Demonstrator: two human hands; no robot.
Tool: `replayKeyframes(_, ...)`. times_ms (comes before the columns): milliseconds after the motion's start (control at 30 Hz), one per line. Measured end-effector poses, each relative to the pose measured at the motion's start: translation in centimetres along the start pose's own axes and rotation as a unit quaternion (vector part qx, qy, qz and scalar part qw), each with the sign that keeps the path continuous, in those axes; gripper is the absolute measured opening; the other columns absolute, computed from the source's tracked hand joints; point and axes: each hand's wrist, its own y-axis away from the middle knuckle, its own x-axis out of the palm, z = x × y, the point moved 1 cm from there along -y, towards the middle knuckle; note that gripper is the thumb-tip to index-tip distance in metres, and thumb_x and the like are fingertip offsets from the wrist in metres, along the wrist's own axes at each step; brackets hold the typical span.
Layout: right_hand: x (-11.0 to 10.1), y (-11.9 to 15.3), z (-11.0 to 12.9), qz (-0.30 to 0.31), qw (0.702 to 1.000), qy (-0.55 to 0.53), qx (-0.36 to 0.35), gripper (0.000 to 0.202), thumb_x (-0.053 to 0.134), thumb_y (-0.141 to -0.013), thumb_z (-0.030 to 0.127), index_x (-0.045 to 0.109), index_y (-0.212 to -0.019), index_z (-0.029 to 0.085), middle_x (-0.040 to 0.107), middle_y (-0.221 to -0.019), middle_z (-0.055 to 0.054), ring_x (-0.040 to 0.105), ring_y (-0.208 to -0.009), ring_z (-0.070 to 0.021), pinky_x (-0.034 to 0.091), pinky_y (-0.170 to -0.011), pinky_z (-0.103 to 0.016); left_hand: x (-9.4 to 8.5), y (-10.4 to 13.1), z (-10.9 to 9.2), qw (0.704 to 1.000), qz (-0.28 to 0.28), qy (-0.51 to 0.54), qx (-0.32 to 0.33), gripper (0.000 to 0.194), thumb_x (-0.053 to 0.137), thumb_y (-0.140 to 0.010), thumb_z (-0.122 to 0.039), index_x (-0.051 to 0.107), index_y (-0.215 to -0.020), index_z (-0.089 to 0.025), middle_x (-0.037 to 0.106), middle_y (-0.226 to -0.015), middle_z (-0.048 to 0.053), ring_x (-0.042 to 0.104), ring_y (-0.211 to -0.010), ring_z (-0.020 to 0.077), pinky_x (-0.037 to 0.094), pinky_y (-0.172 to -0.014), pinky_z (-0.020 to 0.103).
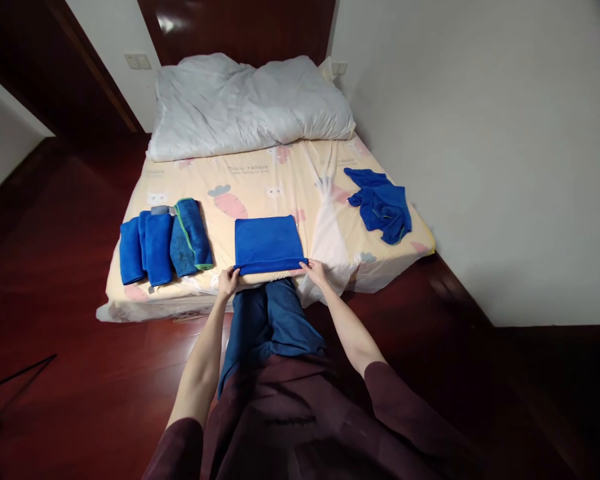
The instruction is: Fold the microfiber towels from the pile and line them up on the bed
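A blue towel (267,241) lies flat as a rectangle near the front edge of the bed, its near edge turned up in a narrow fold. My left hand (227,281) pinches the left end of that fold. At the opposite end, my right hand (314,270) grips the right corner between thumb and fingers. Several rolled or folded blue towels (159,248) sit side by side to the left, one with green edging (193,233). Over on the right, a crumpled blue towel (383,203) lies in a loose heap.
The bed (260,177) has a pale yellow sheet printed with carrots and rabbits. A grey-white quilt (250,103) is bunched at its head. A white wall (505,147) stands to the right. At lower left, a thin dark stand (20,373) rests on the reddish floor.
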Motion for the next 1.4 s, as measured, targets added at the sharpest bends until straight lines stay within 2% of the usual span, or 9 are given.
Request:
replayKeyframes(167,0.1,0.3,0.0,-0.023,0.999,0.025,-0.011,0.044,0.066,-0.078,0.06,0.048,-0.063,0.023,0.058,-0.063,-0.001,0.054,-0.067,-0.017,0.045,-0.063,-0.026,-0.3,0.0,-0.2,1.0,-0.01,0.002,-0.006,0.034,0.052,-0.09,-0.046,0.061,-0.069,-0.02,0.057,-0.062,0.003,0.057,-0.066,0.0197,0.044,-0.069,0.03)
replayKeyframes(367,0.5,-0.6,0.1,-0.031,0.998,0.051,-0.02,0.044,0.059,-0.08,0.063,0.051,-0.066,0.023,0.058,-0.066,-0.001,0.053,-0.066,-0.0167,0.044,-0.063,-0.026,-0.3,-0.6,-0.1,1.0,-0.016,0.008,-0.025,0.034,0.054,-0.089,-0.047,0.059,-0.067,-0.021,0.058,-0.06,0.003,0.057,-0.063,0.0199,0.044,-0.068,0.029)
replayKeyframes(467,0.7,-1.2,-0.1,-0.044,0.997,0.066,-0.016,0.045,0.057,-0.081,0.064,0.047,-0.063,0.024,0.053,-0.062,0.0,0.049,-0.062,-0.0153,0.041,-0.061,-0.025,0.0,-0.9,0.3,0.999,-0.018,0.018,-0.032,0.031,0.054,-0.089,-0.046,0.064,-0.075,-0.02,0.065,-0.067,0.005,0.062,-0.068,0.0218,0.046,-0.072,0.03)
replayKeyframes(567,0.7,-1.5,-0.3,-0.058,0.995,0.084,-0.007,0.048,0.056,-0.082,0.066,0.043,-0.06,0.025,0.047,-0.057,0.002,0.044,-0.06,-0.0148,0.037,-0.058,-0.025,0.3,-1.3,0.9,0.998,-0.027,0.033,-0.042,0.03,0.055,-0.089,-0.046,0.068,-0.089,-0.019,0.073,-0.083,0.008,0.068,-0.081,0.0237,0.049,-0.078,0.031)
replayKeyframes(733,0.7,-2.0,-0.2,-0.069,0.992,0.104,0.011,0.05,0.057,-0.084,0.065,0.045,-0.059,0.024,0.047,-0.055,0.001,0.046,-0.06,-0.0158,0.037,-0.057,-0.025,0.7,-1.7,1.5,0.996,-0.045,0.053,-0.062,0.033,0.057,-0.089,-0.045,0.068,-0.102,-0.017,0.076,-0.097,0.011,0.071,-0.092,0.0237,0.052,-0.084,0.031)
replayKeyframes(967,0.6,-3.0,-0.5,-0.071,0.989,0.122,0.038,0.054,0.061,-0.083,0.068,0.048,-0.056,0.023,0.047,-0.05,0.001,0.049,-0.058,-0.0168,0.035,-0.055,-0.025,1.3,-1.6,1.6,0.993,-0.066,0.059,-0.077,0.036,0.06,-0.088,-0.049,0.069,-0.104,-0.018,0.075,-0.094,0.009,0.07,-0.09,0.0242,0.051,-0.083,0.032)
replayKeyframes(1200,0.3,-3.3,-1.7,-0.068,0.988,0.133,0.037,0.056,0.058,-0.081,0.071,0.042,-0.055,0.024,0.043,-0.048,0.003,0.046,-0.054,-0.0139,0.03,-0.05,-0.024,1.4,-1.6,2.0,0.99,-0.062,0.08,-0.101,0.039,0.058,-0.089,-0.051,0.07,-0.105,-0.017,0.073,-0.084,0.006,0.069,-0.078,0.0189,0.05,-0.073,0.027)
replayKeyframes(1300,0.3,-3.3,-2.0,-0.066,0.988,0.132,0.04,0.053,0.058,-0.082,0.067,0.042,-0.055,0.024,0.045,-0.05,0.003,0.045,-0.051,-0.0126,0.031,-0.05,-0.024,1.3,-1.5,2.0,0.99,-0.061,0.082,-0.101,0.038,0.059,-0.089,-0.049,0.069,-0.106,-0.017,0.071,-0.081,0.005,0.067,-0.076,0.0181,0.049,-0.071,0.026)
replayKeyframes(1400,0.4,-3.1,-1.9,-0.085,0.986,0.142,0.035,0.047,0.061,-0.082,0.059,0.048,-0.056,0.023,0.052,-0.053,0.002,0.05,-0.054,-0.0136,0.036,-0.053,-0.023,1.3,-1.3,1.7,0.99,-0.067,0.082,-0.093,0.035,0.059,-0.089,-0.046,0.068,-0.105,-0.017,0.071,-0.084,0.005,0.067,-0.078,0.0186,0.049,-0.072,0.026)
